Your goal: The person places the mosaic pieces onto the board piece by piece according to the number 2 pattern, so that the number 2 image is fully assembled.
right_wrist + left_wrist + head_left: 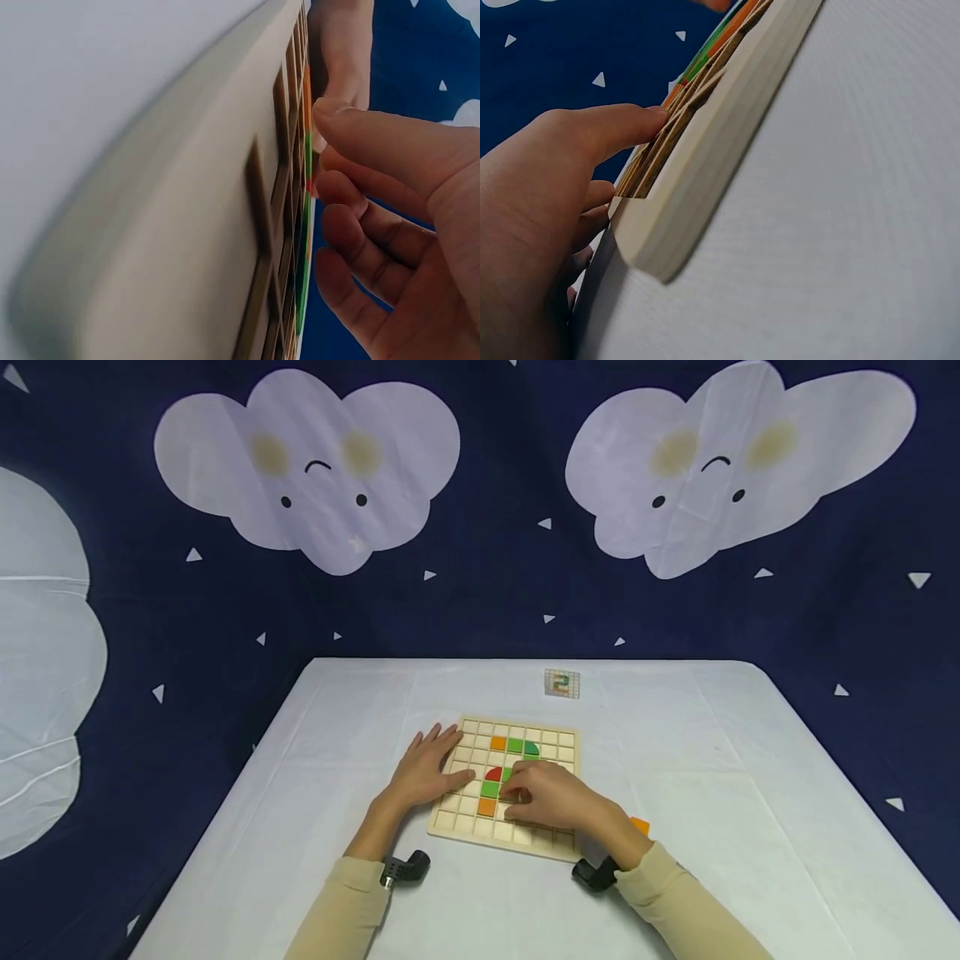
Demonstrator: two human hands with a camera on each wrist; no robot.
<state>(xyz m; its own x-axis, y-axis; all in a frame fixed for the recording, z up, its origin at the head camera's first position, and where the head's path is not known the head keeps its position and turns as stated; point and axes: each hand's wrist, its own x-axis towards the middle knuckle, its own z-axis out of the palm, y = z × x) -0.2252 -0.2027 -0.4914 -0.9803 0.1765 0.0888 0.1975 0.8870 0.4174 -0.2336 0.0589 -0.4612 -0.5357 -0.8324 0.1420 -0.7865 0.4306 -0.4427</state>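
A wooden grid board (457, 822) lies on the white table, with orange, green and red tiles in its squares. My left hand (429, 770) rests at the board's left edge, its fingers spread and its thumb reaching over the squares. Over the middle of the board is my right hand (551, 793), fingers bent, with a gap between thumb and index finger; no tile shows between them. Beside its fingertips are a red quarter-round tile (493, 773), a green tile (490, 789) and an orange tile (486, 807). Farther up sits a dark green rounded tile (532, 748). The right hand covers part of the grid.
A small card (562, 683) with a grid pattern stands behind the board. Something orange (640, 826) shows on the table past the right wrist. A dark blue cloth (510, 593) with clouds hangs behind the table.
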